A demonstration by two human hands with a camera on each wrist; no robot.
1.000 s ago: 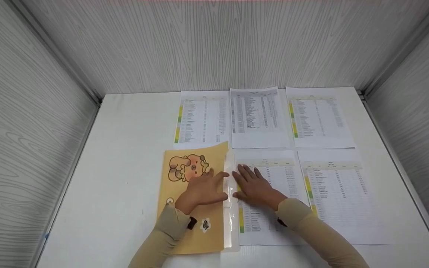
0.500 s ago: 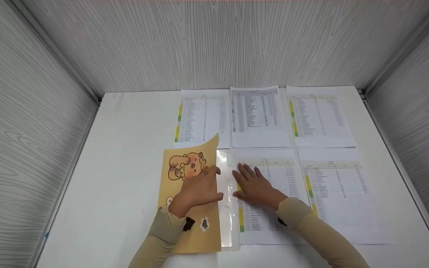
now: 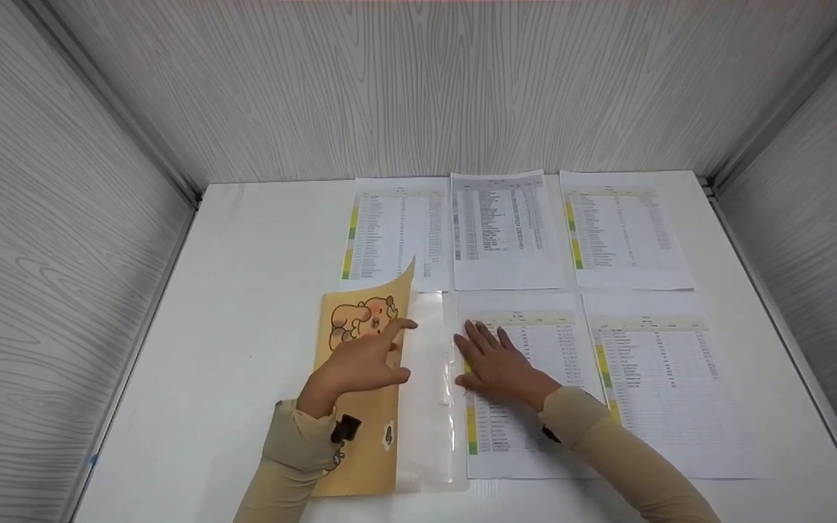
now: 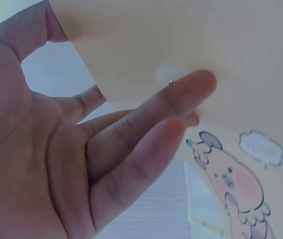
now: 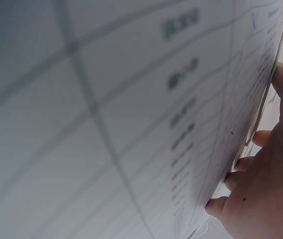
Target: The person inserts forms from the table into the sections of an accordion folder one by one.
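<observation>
A tan folder (image 3: 360,465) with a cartoon animal on its cover lies left of centre, its cover raised along the right edge. My left hand (image 3: 360,363) is over that cover, with thumb and index fingertips hooked at the raised edge; the left wrist view shows the other fingers (image 4: 141,129) stretched out in front of the cover (image 4: 260,64). Under the lifted cover a clear plastic sleeve (image 3: 426,436) shows. Flat on a printed sheet (image 3: 527,436) just to the right rests my right hand (image 3: 498,363), fingers spread, fingertips near the sheet's left edge.
Three printed sheets stand in a back row: left (image 3: 397,232), middle (image 3: 506,269) and right (image 3: 629,240). Another sheet (image 3: 673,421) lies at the front right. Grey wood-grain panels (image 3: 418,94) enclose the white table (image 3: 193,349) at the back and sides.
My left hand has moved left, drawing the folder's cover edge up and leftward. More of the clear sleeve is uncovered. The right hand has stayed on its sheet.
</observation>
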